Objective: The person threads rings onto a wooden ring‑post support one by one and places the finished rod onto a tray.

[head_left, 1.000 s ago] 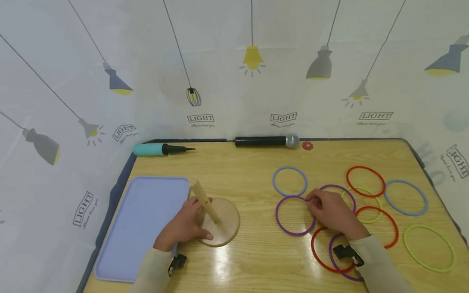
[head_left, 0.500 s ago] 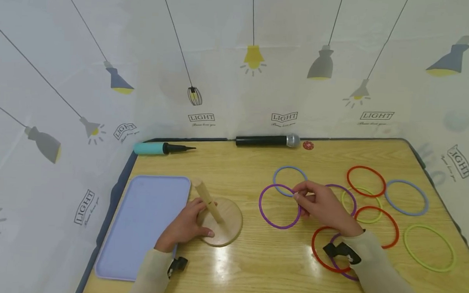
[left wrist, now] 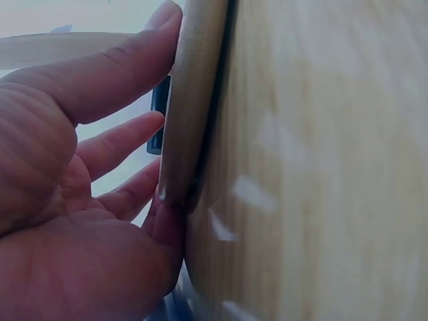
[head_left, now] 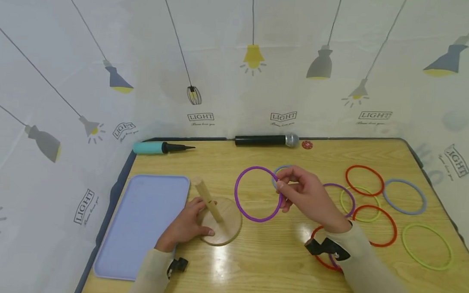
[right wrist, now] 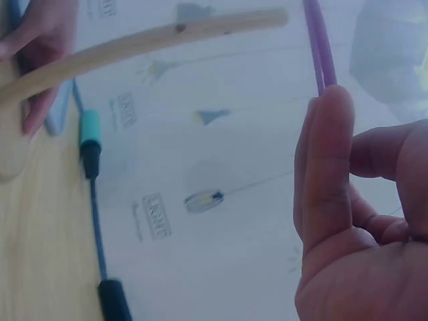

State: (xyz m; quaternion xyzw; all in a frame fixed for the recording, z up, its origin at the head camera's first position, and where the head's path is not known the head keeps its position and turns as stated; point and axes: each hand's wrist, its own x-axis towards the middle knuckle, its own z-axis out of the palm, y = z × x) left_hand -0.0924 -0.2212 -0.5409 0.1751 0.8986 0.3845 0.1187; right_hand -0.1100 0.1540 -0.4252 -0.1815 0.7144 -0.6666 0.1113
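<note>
In the head view my right hand [head_left: 308,198] pinches a purple ring [head_left: 259,220] between thumb and fingers, raised above the table. The right wrist view shows the purple ring [right wrist: 324,50] coming out from the fingertips. My left hand [head_left: 187,224] holds the round base of a wooden peg stand [head_left: 230,217], thumb on the near side and fingers on the far side. Its post [head_left: 208,201] stands up from the base, with no ring on it. In the left wrist view the thumb and fingers lie along the edge of the base [left wrist: 194,87].
A lilac tray [head_left: 138,229] lies left of the stand. Several rings, including a red ring [head_left: 365,166] and a yellow-green ring [head_left: 426,268], are spread on the right. Along the back lie a teal hand pump [head_left: 151,148], a microphone [head_left: 262,140] and a red chip [head_left: 307,144].
My right hand has lifted the purple ring off the table and carried it leftward, toward the peg stand. My left hand stays on the stand's base.
</note>
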